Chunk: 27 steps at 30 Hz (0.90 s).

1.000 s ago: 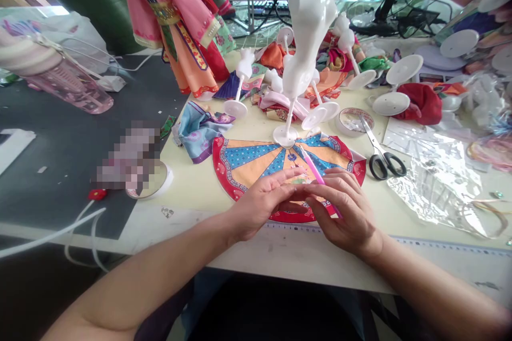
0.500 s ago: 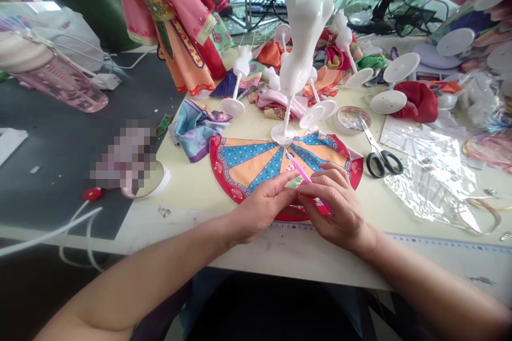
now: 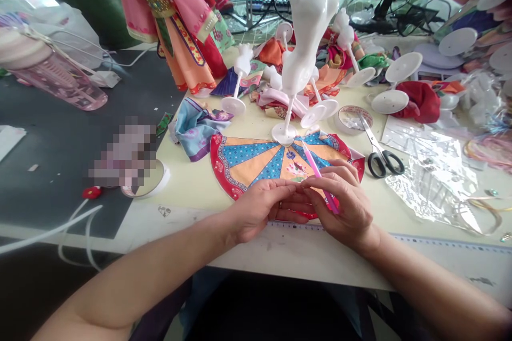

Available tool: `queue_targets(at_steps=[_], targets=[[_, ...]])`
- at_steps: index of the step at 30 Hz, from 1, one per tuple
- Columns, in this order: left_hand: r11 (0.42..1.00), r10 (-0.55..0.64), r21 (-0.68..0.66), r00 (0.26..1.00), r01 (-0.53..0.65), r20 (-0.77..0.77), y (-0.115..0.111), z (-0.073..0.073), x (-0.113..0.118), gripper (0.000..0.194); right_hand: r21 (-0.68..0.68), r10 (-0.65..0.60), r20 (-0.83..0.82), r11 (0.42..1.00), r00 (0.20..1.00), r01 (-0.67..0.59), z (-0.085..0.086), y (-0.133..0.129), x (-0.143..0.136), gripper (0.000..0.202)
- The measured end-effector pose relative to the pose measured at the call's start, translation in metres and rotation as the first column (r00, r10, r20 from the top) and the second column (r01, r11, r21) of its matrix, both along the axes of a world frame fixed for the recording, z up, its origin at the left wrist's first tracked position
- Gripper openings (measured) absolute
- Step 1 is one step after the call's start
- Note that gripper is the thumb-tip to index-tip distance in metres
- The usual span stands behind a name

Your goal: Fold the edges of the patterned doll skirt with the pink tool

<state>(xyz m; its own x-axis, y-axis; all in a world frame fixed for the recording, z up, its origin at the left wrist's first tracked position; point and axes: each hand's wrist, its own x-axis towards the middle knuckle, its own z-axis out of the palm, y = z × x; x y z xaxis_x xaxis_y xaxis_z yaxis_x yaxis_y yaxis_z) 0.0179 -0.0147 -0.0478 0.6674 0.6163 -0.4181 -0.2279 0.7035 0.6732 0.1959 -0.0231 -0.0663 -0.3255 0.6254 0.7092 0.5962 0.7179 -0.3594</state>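
A slim pink pen (image 3: 318, 173) with a pale tip slants up and away from my right hand (image 3: 346, 202), which is closed around its lower part. The thumb and forefinger of my left hand (image 3: 262, 206) are pinched together, meeting the right fingertips; anything between them is too small to make out. Both hands are over the near part of a fan-shaped cloth piece (image 3: 244, 168) with orange and blue panels and a red border. At its far edge stands a glossy white mannequin (image 3: 306, 37) on a round base.
Black-handled scissors (image 3: 384, 162) rest against a tape roll (image 3: 354, 119) on the right. Clear plastic bags (image 3: 436, 186) lie beyond them. A ruler (image 3: 448, 245) runs along the near edge. A blue cloth (image 3: 196, 128), small mannequins and a dressed pink figure (image 3: 168, 21) stand behind.
The pen and my right hand have shifted slightly right. My left hand has drawn back a little from the pen, its lower fingers now showing beneath the pinch.
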Motion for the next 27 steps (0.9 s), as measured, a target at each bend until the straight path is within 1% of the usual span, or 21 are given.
queue_targets(at_steps=[6,15,21,27], targets=[[1.000,0.001,-0.024,1.000,-0.001,0.000,0.0002,0.0011,0.0003,0.026,0.010,0.003,0.007,1.000,1.000,-0.003,-0.0001,0.0001,0.0001,0.031],[1.000,-0.027,-0.012,0.999,0.026,-0.044,0.0010,0.0009,-0.0004,0.030,-0.003,0.048,0.013,0.999,0.999,-0.048,0.0005,0.0000,0.0011,0.035],[0.999,-0.001,-0.041,0.998,-0.001,-0.068,0.0000,-0.0008,0.0007,0.026,-0.034,0.102,-0.012,0.994,0.995,-0.102,0.0019,-0.0001,0.0020,0.038],[0.997,0.060,-0.043,0.998,-0.062,-0.032,0.0009,0.0013,-0.0017,0.024,-0.056,0.101,-0.060,0.993,0.993,-0.105,0.0023,-0.0020,0.0040,0.041]])
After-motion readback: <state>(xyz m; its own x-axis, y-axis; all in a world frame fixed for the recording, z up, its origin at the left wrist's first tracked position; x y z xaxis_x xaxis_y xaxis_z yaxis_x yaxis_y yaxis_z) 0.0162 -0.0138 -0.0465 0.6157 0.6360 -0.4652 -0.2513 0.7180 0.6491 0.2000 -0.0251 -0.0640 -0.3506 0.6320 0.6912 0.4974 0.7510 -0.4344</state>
